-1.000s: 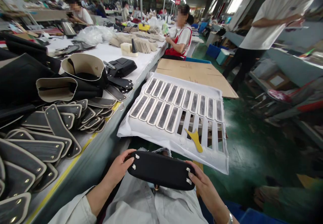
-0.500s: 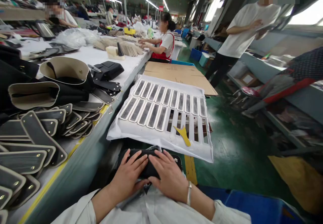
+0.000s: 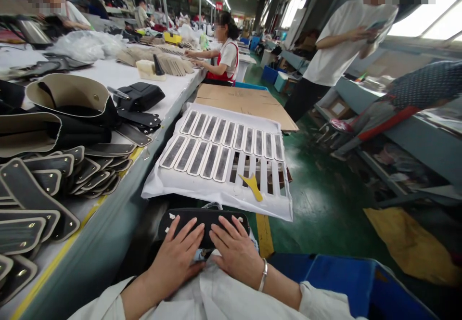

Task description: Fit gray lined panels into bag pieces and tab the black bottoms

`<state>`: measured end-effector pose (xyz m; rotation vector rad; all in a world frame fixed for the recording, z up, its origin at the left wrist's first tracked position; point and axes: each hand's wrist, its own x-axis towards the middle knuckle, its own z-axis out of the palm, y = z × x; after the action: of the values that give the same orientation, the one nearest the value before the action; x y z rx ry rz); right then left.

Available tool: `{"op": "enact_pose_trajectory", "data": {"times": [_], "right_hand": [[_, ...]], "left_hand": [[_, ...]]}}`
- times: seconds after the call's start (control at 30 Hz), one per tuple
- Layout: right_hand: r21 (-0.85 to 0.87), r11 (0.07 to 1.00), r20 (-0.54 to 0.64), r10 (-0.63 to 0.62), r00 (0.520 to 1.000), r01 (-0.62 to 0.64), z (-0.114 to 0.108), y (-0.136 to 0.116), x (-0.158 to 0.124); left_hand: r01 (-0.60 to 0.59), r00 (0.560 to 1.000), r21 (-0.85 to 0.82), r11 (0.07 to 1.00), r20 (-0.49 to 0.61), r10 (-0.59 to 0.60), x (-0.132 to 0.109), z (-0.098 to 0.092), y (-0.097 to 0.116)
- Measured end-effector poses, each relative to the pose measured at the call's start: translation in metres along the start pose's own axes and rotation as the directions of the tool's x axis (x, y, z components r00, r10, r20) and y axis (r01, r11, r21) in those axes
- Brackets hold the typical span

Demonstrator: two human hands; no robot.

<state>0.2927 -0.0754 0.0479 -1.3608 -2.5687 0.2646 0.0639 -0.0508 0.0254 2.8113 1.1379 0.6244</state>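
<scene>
A long black piece with rounded ends (image 3: 207, 218) lies across in front of my lap, with small whitish bits near its corners. My left hand (image 3: 176, 250) rests flat on its left half, fingers stretched out. On the right half, my right hand (image 3: 236, 250), with a silver bracelet at the wrist, lies flat as well, its fingers slightly spread. What supports the piece is mostly hidden. Just beyond it is a white-covered board (image 3: 153, 185) bearing rows of dark strips with pale borders (image 3: 198, 157). A yellow forked tool (image 3: 253, 186) lies on its near right part.
On the left, a long table (image 3: 97, 231) carries many dark straps (image 3: 39, 199) and open black bag bodies (image 3: 72, 99). Cardboard (image 3: 240, 99) lies behind the board. A blue bin (image 3: 335, 281) stands at my right. Several other people are around, one standing at the right (image 3: 353, 36).
My hands have drawn slightly apart and back, uncovering more of the black piece. The whole view has shifted, so the surroundings sit further left.
</scene>
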Motion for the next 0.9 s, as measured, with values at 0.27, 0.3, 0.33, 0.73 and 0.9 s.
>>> {"op": "enact_pose_trajectory", "data": {"times": [0.27, 0.3, 0.33, 0.73, 0.9], "right_hand": [[0.126, 0.970, -0.057, 0.218, 0.974, -0.210, -0.014, 0.024, -0.035], [0.199, 0.940, -0.083, 0.298, 0.951, -0.277, -0.013, 0.030, -0.037], [0.283, 0.895, -0.104, 0.387, 0.916, -0.346, -0.011, 0.035, -0.038], [0.733, 0.459, 0.008, 0.733, 0.681, -0.503, 0.028, 0.039, -0.015], [0.808, 0.351, 0.076, 0.735, 0.674, -0.473, 0.027, 0.042, -0.015]], "left_hand": [[0.174, 0.981, -0.114, 0.978, 0.103, -0.163, -0.028, -0.011, -0.036], [0.321, 0.946, -0.204, 0.925, 0.116, -0.303, -0.031, -0.011, -0.045], [0.476, 0.879, -0.296, 0.828, 0.147, -0.453, -0.031, -0.009, -0.054], [0.574, 0.440, -0.788, -0.224, 0.527, -0.727, -0.004, 0.011, -0.046], [0.542, 0.434, -0.787, -0.295, 0.563, -0.703, 0.000, 0.008, -0.047]]}}
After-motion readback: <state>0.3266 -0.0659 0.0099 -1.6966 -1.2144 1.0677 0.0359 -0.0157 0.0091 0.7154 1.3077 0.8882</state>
